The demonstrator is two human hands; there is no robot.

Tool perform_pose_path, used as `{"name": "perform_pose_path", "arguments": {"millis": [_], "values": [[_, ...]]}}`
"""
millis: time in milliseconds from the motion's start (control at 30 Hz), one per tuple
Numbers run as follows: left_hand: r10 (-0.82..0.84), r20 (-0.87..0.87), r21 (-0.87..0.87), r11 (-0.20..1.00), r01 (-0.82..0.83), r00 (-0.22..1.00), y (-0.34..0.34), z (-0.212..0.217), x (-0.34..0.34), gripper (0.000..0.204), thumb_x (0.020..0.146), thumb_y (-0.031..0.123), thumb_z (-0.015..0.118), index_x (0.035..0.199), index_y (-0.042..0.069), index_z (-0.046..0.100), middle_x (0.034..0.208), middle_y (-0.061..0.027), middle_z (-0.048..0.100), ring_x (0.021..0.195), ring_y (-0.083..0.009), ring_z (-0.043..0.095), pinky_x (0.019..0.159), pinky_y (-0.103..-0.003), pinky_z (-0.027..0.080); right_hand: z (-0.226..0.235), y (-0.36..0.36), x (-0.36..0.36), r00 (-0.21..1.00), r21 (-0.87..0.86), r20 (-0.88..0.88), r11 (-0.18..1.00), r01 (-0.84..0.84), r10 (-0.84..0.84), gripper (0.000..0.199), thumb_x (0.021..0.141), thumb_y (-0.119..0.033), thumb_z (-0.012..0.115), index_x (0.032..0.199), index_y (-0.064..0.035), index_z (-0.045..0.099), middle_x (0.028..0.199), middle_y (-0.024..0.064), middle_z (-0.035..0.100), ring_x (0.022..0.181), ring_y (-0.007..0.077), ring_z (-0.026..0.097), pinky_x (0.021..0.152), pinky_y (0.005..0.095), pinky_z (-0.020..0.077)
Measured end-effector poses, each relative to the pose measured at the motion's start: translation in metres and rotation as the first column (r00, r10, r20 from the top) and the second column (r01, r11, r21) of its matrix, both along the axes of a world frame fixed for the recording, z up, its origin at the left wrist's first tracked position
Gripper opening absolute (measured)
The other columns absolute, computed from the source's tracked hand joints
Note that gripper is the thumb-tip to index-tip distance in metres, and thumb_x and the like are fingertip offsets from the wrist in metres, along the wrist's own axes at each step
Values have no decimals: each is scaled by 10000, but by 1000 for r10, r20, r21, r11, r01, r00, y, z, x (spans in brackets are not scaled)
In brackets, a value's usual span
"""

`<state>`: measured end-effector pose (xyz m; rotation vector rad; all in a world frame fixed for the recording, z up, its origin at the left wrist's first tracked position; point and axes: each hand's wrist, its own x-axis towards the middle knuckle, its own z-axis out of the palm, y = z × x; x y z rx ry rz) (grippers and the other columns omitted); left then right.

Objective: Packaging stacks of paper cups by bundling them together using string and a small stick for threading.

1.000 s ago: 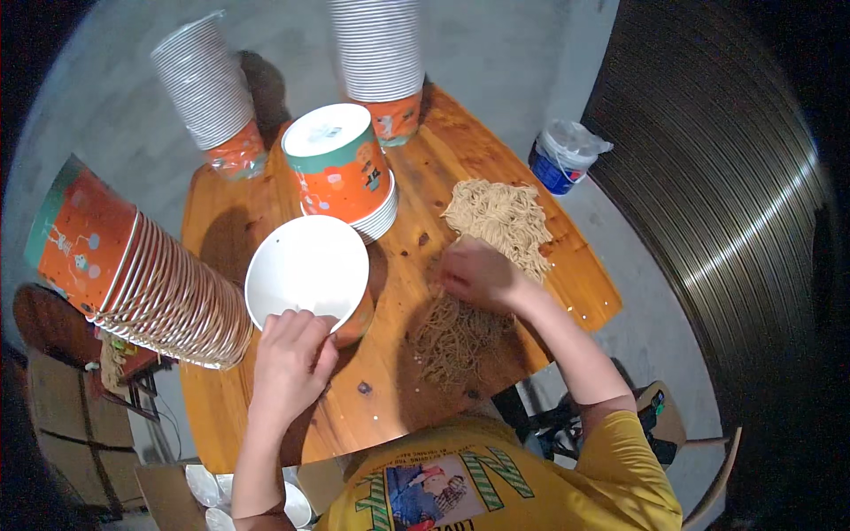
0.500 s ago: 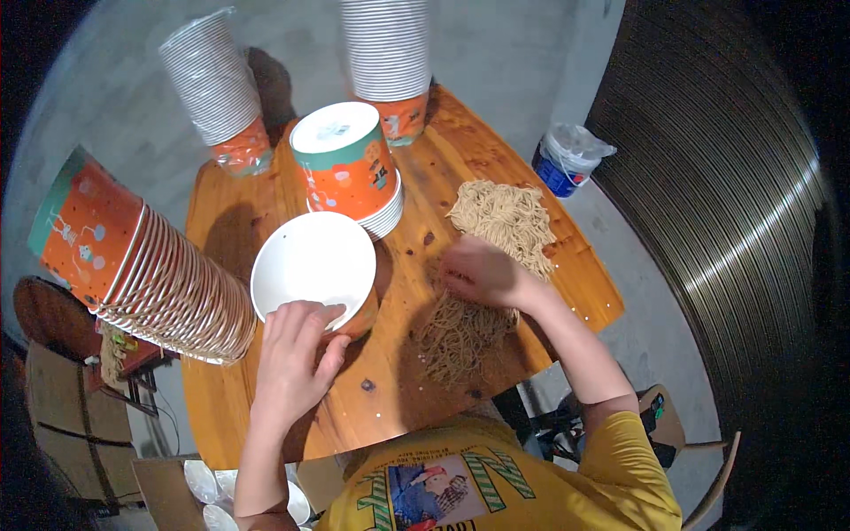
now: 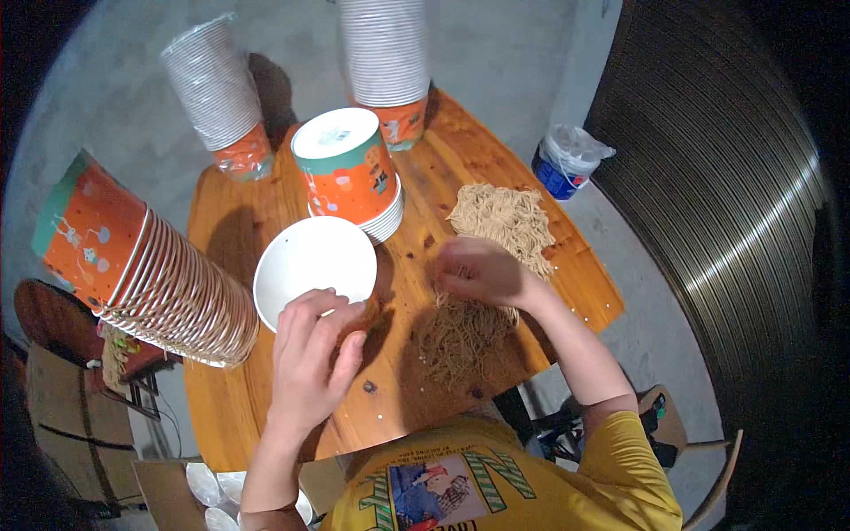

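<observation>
Left hand (image 3: 310, 350): fingers curled over the near rim of the white bowl (image 3: 305, 265), gripping it; thumb side toward the noodles.

Bowl: open, upright, empty inside as far as can be seen, standing on the wooden table (image 3: 239, 221), left of centre, just in front of the cup stack.

Right hand (image 3: 478, 270): palm down, fingers drawn together on the noodle strands; whether they pinch any cannot be told. It rests between the two noodle heaps.

Pale noodles (image 3: 505, 217): loose heap on the table, beyond the right hand, toward the far right edge.

Dark noodles (image 3: 460, 336): loose heap on the table, nearer the person, touching the right hand from below.

Cup stack (image 3: 354, 177): short, orange and green printed cups, mouth down, just behind the bowl.

Side stack (image 3: 150, 265): long stack of orange cups, lying tilted off the table's left edge, close to the bowl.

Wrapped stack (image 3: 217, 97): white cups in plastic, far left corner.

Tall stack (image 3: 385, 57): white cups, far edge, centre.

Tub (image 3: 567, 159): blue and white, on the floor beyond the right edge.
</observation>
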<state>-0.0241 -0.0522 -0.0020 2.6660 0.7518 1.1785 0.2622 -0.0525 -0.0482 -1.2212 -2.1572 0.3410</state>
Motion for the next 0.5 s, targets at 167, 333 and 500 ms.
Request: {"name": "perform_pose_path", "arguments": {"millis": [167, 333, 500], "values": [[-25, 152, -292, 954, 69, 988, -6, 5, 25, 259, 833, 42, 582, 1087, 0, 557, 996, -136, 569, 940, -271, 562, 812, -328, 447, 27, -5, -20, 953, 123, -268, 986, -109, 138, 137, 820, -146, 641, 844, -18, 596, 844, 96, 582, 799, 233, 593, 710, 327, 487], [-30, 556, -669, 577, 469, 830, -11, 8, 53, 327, 897, 26, 532, 1206, -1, 428, 1030, -79, 554, 913, -111, 525, 799, -240, 441, 51, -12, -42, 914, 134, -362, 980, -146, 186, 95, 823, -111, 645, 853, -30, 605, 836, 74, 575, 770, 203, 575, 680, 314, 469], [100, 511, -848, 224, 481, 854, -8, 11, 54, 205, 946, 188, 510, 1098, 51, 510, 740, 16, 580, 650, -22, 477, 571, -159, 348, 62, -14, -47, 891, 221, -393, 964, -150, 228, 88, 808, -98, 664, 835, -36, 608, 787, 59, 561, 715, 197, 551, 631, 310, 448]]}}
